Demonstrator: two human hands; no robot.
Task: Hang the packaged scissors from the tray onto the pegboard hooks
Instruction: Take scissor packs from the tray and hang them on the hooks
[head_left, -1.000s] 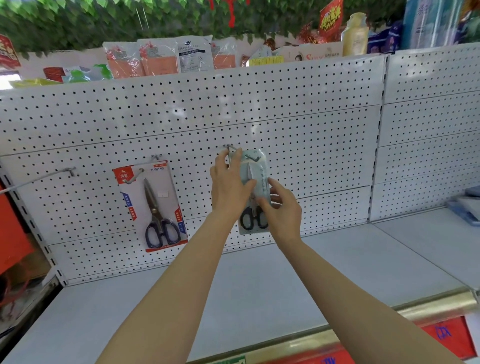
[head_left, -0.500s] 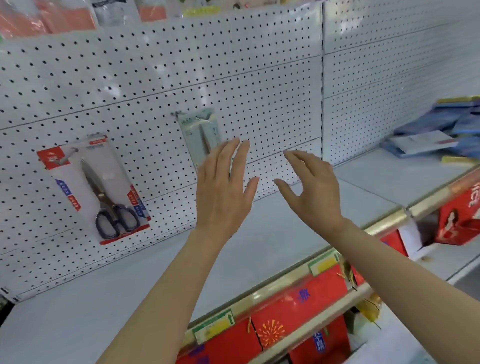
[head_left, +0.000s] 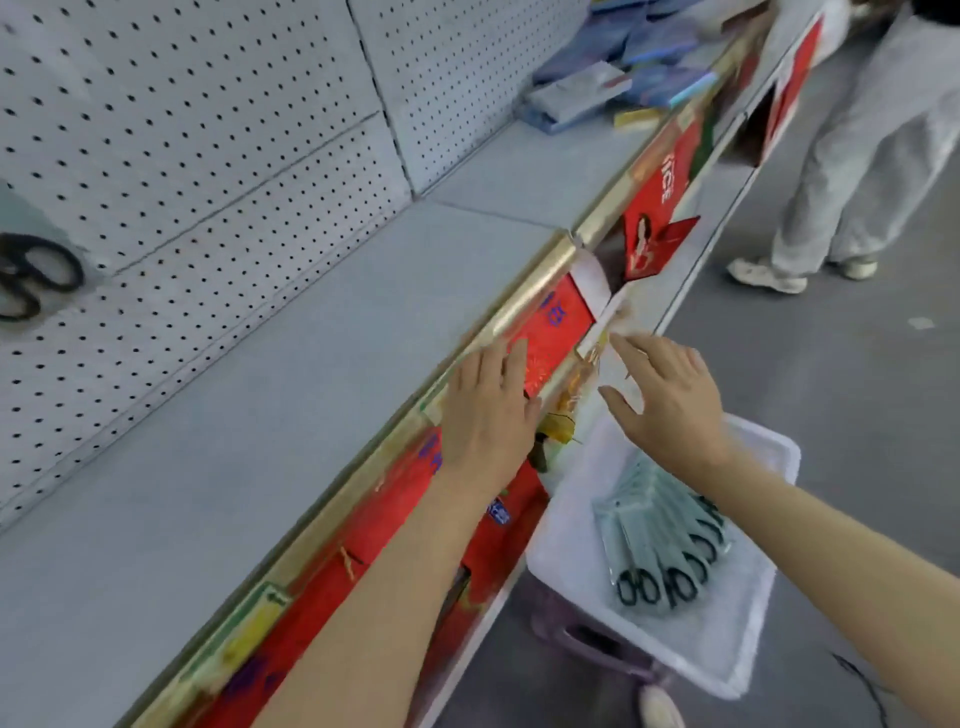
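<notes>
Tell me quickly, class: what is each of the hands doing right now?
Left hand: open, fingers straight, holding nothing.
Right hand: open, fingers spread, holding nothing.

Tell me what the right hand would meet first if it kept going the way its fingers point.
Probably the white card sticking out of the lower shelf, just beyond the right hand; depth is unclear.

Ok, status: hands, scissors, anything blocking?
Left hand and right hand open, empty. Packaged scissors stacked in white tray below right arm. Nothing blocking.
</notes>
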